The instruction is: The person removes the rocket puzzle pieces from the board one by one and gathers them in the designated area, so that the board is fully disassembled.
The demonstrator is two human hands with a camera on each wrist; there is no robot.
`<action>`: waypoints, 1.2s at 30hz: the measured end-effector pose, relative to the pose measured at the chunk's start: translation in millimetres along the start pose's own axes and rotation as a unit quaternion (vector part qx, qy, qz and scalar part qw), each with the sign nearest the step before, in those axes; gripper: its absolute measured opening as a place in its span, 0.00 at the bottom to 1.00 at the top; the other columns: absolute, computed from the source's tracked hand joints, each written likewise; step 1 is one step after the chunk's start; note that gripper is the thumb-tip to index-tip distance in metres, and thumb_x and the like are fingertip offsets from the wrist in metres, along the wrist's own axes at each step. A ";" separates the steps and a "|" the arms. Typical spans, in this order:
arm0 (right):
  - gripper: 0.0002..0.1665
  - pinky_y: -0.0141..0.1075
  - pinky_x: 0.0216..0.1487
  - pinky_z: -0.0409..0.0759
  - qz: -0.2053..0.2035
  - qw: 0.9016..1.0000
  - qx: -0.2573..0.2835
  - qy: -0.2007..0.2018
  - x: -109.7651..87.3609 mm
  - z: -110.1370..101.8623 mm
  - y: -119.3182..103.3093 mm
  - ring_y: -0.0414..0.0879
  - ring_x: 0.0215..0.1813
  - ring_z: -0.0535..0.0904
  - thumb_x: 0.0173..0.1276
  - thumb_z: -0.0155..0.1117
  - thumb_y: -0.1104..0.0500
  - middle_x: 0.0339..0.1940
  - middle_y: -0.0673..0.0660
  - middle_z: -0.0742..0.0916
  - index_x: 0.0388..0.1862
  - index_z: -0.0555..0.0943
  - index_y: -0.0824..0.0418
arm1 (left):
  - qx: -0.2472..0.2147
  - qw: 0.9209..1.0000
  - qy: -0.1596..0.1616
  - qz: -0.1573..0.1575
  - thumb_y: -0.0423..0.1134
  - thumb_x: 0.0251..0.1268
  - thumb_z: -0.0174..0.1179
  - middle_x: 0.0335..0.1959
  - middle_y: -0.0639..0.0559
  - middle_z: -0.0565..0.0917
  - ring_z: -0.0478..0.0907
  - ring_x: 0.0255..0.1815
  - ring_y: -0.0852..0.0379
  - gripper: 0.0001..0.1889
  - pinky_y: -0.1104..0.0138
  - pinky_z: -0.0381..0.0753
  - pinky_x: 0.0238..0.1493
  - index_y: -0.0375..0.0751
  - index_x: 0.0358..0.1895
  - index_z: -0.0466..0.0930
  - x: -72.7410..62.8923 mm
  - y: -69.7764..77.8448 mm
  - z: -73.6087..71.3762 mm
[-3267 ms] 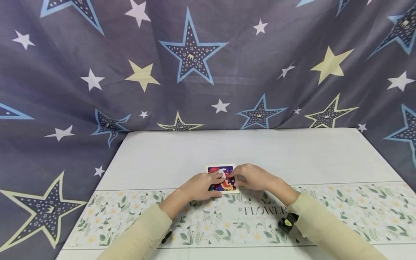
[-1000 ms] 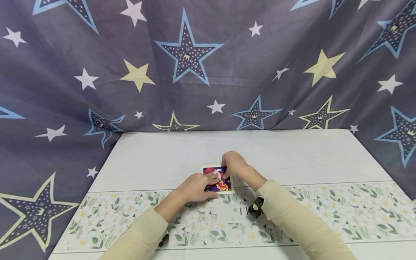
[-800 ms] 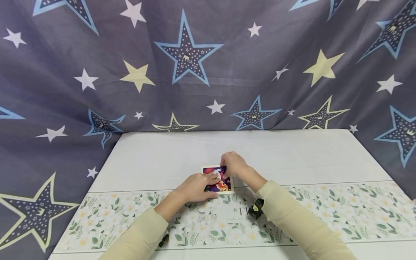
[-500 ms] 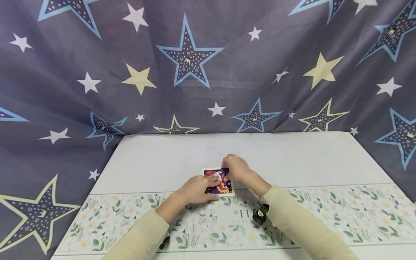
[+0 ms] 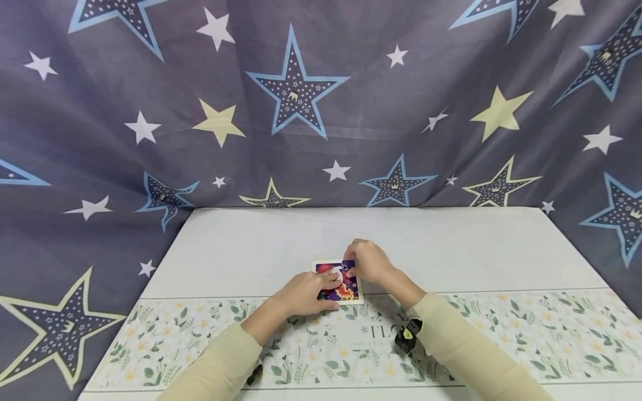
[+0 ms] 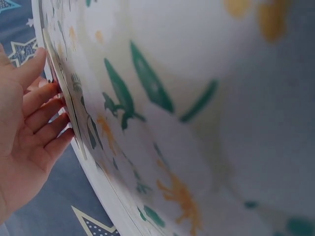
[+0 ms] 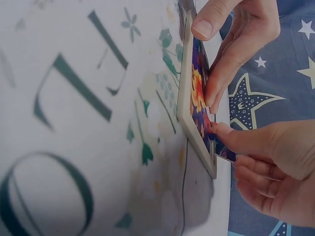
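Observation:
A small square jigsaw puzzle [image 5: 346, 292] with a purple, red and orange picture lies in a pale wooden tray [image 5: 357, 301] on the table. My left hand [image 5: 301, 293] rests on its left part, the fingers [image 6: 42, 105] fairly straight across the picture and the thumb at the near edge. At the far right corner my right hand [image 5: 370, 262] pinches a dark purple puzzle piece [image 7: 225, 151] between thumb and fingers. In the right wrist view this piece is tilted and sticks out over the tray's rim. Part of the picture is hidden under the hands.
The white table [image 5: 251, 239] carries a flower-printed band [image 5: 200, 334] with lettering [image 5: 379, 332] on it. A dark star-patterned cloth [image 5: 311, 150] hangs behind the table and along its sides. Dark straps with a small device [image 5: 407, 336] sit at the wrists.
My right hand has moved from the tray's right edge to its far right corner and now pinches a piece there, tilting it up. The left hand stays on the puzzle.

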State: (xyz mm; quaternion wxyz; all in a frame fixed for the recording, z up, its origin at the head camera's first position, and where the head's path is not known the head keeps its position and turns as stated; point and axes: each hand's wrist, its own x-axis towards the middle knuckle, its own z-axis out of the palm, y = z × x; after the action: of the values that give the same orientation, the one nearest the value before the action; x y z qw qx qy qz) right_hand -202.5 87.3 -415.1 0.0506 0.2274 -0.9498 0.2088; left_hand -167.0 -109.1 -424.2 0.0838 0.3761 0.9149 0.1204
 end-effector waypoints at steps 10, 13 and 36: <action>0.16 0.42 0.43 0.84 0.009 1.000 0.013 -0.009 -2.2 0.5 -1.6 0.49 0.37 0.83 0.42 0.82 0.64 0.32 0.57 0.87 0.32 0.86 0.63 | -0.006 1.000 0.000 0.001 0.57 0.63 0.60 0.68 0.46 0.72 0.73 0.67 0.47 0.31 0.55 0.76 0.65 0.45 0.65 0.73 -1.4 -0.5 2.9; 0.14 0.41 0.43 0.84 0.008 1.000 0.025 -0.017 -1.2 -0.2 -0.7 0.48 0.36 0.83 0.43 0.81 0.64 0.31 0.57 0.88 0.31 0.86 0.63 | -0.007 1.000 0.000 0.000 0.57 0.63 0.60 0.68 0.47 0.72 0.73 0.67 0.47 0.31 0.55 0.75 0.65 0.45 0.65 0.72 -1.6 -0.6 2.4; 0.07 0.34 0.36 0.85 0.010 0.993 0.106 -0.042 6.6 -7.5 4.5 0.46 0.33 0.86 0.52 0.77 0.63 0.29 0.57 0.90 0.31 0.87 0.63 | -0.010 1.000 -0.001 -0.003 0.57 0.62 0.61 0.69 0.47 0.72 0.72 0.68 0.48 0.30 0.54 0.76 0.64 0.46 0.64 0.74 0.1 -2.7 0.5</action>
State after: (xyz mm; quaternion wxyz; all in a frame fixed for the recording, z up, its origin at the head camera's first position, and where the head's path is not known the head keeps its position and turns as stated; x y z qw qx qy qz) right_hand -210.4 91.5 -408.7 -0.0161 0.2303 -0.9260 0.2987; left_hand -168.7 -110.8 -425.5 0.0884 0.3722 0.9149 0.1290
